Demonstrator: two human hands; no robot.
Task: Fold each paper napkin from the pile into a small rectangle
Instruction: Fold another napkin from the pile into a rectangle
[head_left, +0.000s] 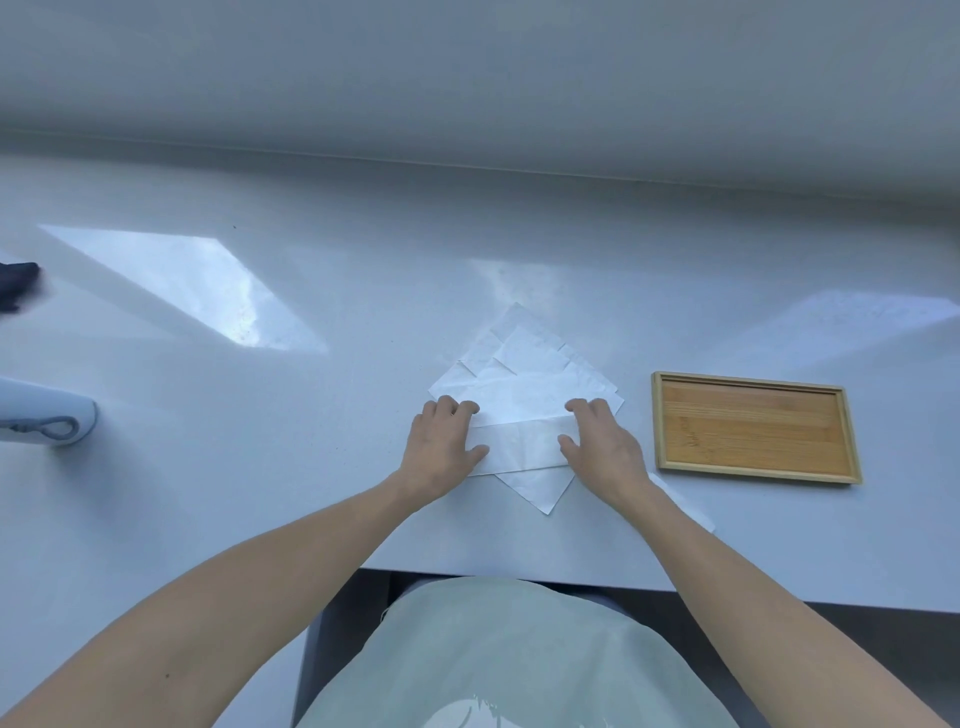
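A pile of white paper napkins (524, 353) lies fanned out on the white table, corners pointing away from me. On top of it, the top napkin (522, 439) is folded into a long horizontal strip. My left hand (441, 447) presses flat on the strip's left end, fingers curled at its upper edge. My right hand (602, 444) presses on the right end, thumb spread onto the paper. Both hands rest on the napkin rather than lifting it.
An empty wooden tray (753, 428) lies to the right of the napkins. A white cylindrical object (49, 418) sits at the far left, with a dark item (15, 283) behind it. The table's near edge (519, 574) runs just behind my forearms.
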